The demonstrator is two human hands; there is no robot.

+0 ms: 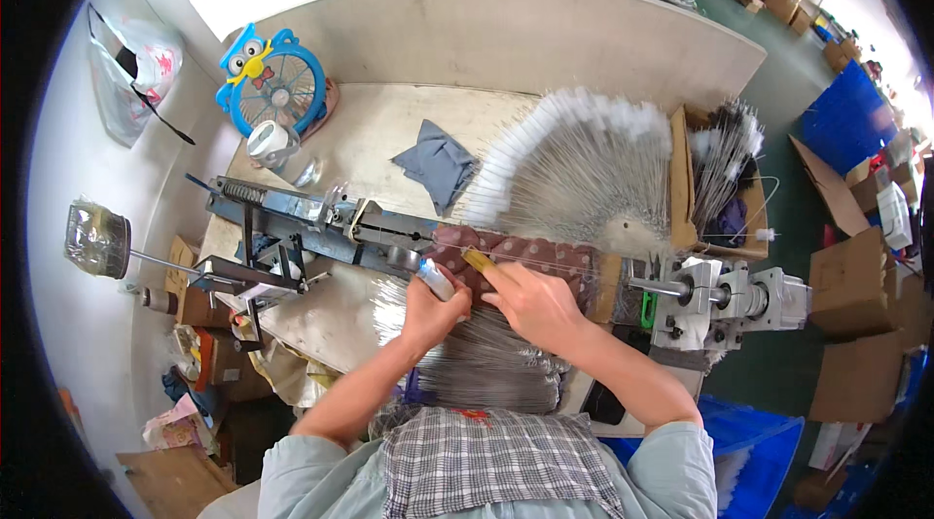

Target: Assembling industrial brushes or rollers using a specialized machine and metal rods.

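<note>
My left hand (pixel 431 315) is closed in front of the machine rail, with a white-and-blue wrapped piece (pixel 436 279) at its fingertips; whether it is held or worn on a finger, I cannot tell. To its right, my right hand (pixel 537 305) is bent in a pinch, a yellow-brown piece (pixel 477 259) at its fingertips. What either pinch holds is too small to make out. Both hands are over a brown dotted cloth (pixel 553 254), along which a thin wire runs. Bundled metal wires (pixel 496 368) lie below my hands, close to my body.
Wire brushes with white tips (pixel 506 164) fan out behind the cloth. A metal rail machine (pixel 336 217) stands left, a shaft fixture (pixel 700 295) right. The back holds a blue fan (pixel 280 86) and a grey cloth (pixel 435 167). A cardboard box (pixel 684 178) contains more brushes.
</note>
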